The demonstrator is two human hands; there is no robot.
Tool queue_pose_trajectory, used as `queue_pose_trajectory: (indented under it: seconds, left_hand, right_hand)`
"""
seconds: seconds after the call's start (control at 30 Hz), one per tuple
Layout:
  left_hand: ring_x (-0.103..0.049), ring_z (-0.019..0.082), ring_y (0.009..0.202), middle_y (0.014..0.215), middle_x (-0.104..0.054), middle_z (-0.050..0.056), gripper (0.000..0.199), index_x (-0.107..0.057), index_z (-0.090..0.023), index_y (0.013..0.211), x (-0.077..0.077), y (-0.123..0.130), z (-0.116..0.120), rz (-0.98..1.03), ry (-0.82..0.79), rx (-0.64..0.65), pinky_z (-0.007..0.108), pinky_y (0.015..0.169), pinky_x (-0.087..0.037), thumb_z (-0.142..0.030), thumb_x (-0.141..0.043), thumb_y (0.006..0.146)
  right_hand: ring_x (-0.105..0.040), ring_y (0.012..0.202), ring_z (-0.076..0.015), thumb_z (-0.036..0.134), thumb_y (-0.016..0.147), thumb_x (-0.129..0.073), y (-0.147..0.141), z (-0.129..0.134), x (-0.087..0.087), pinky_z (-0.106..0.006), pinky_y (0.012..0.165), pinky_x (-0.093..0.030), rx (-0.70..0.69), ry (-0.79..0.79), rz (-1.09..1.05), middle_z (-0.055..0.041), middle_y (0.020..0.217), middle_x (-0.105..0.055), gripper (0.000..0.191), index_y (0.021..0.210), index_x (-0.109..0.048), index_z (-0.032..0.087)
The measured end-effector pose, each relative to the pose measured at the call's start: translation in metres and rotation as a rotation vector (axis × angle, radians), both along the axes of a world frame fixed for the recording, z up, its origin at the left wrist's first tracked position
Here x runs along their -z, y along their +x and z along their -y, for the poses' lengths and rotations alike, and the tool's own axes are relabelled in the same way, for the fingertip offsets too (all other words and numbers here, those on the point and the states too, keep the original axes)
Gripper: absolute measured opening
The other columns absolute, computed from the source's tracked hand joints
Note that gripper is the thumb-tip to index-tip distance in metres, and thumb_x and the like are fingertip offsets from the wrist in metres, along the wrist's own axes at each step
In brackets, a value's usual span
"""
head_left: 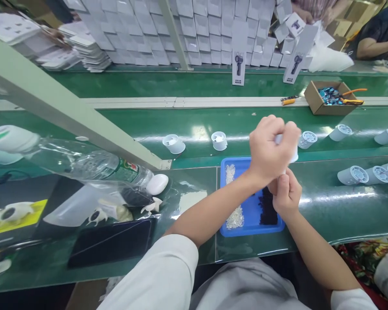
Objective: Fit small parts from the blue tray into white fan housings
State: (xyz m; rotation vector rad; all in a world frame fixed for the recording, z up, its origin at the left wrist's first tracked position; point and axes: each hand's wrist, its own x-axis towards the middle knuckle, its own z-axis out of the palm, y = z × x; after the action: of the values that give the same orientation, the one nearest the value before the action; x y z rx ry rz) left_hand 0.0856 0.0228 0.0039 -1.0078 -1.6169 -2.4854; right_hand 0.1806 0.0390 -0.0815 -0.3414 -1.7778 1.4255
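Above a blue tray, my left hand [271, 148] is closed in a fist around a pale white plastic fan housing [294, 156], mostly covered by the fingers. Just below it, my right hand [286, 193] is closed against the underside of the same piece; what its fingertips grip is hidden. Under both hands lies the blue tray [250, 233], with small clear-white pieces [235, 218] on its left side and small black pieces [267, 209] on its right.
Cylindrical fan housings stand on the green belt, including one at left [173, 144] and one nearer the middle [219, 141]; several more [357, 175] lie at right. A cardboard box [326, 101] holds blue parts and orange-handled pliers. A metal post [84, 112] and plastic bottle [100, 165] occupy the left.
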Motion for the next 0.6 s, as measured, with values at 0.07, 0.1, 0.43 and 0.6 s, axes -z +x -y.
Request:
queue_pose_trajectory:
  seconds: [0.07, 0.1, 0.43, 0.6]
  left_hand:
    - [-0.030, 0.011, 0.057, 0.053, -0.025, -0.005, 0.051, -0.023, -0.019, 0.053, -0.005, 0.005, 0.002, -0.119, -0.015, -0.068, 0.029, 0.060, -0.035, -0.017, -0.063, 0.084]
    - [-0.029, 0.011, 0.056, 0.053, -0.024, -0.004, 0.052, -0.021, -0.019, 0.053, -0.007, 0.007, 0.003, -0.151, -0.014, -0.077, 0.030, 0.059, -0.035, -0.018, -0.062, 0.085]
    - [-0.030, 0.011, 0.054, 0.054, -0.027, -0.003, 0.045, -0.022, -0.020, 0.055, -0.012, 0.011, 0.007, -0.211, 0.074, -0.053, 0.032, 0.057, -0.034, -0.025, -0.050, 0.090]
    - [-0.024, 0.013, 0.055, 0.053, -0.025, -0.004, 0.041, -0.022, -0.021, 0.057, -0.016, 0.023, 0.009, -0.433, 0.048, -0.244, 0.033, 0.055, -0.025, -0.016, -0.051, 0.086]
  right_hand:
    - [-0.024, 0.036, -0.0081, 0.058, 0.095, -0.042, 0.002, 0.000, -0.002, -0.026, 0.037, -0.022, 0.026, 0.041, -0.012, 0.0089, 0.045, -0.029, 0.041, 0.075, -0.050, 0.023]
    - [-0.025, 0.036, -0.0082, 0.057, 0.096, -0.042, 0.003, 0.001, -0.002, -0.026, 0.037, -0.021, 0.030, 0.060, -0.024, 0.0086, 0.044, -0.029, 0.042, 0.071, -0.047, 0.023]
    - [-0.027, 0.035, -0.0089, 0.053, 0.096, -0.042, 0.004, 0.000, -0.008, -0.026, 0.037, -0.023, 0.112, 0.145, -0.078, 0.0074, 0.042, -0.031, 0.042, 0.065, -0.043, 0.024]
    - [-0.044, 0.037, -0.0127, 0.055, 0.093, -0.047, 0.006, -0.001, -0.001, -0.026, 0.037, -0.033, 0.240, 0.256, -0.079, 0.0014, 0.044, -0.050, 0.044, 0.063, -0.050, 0.023]
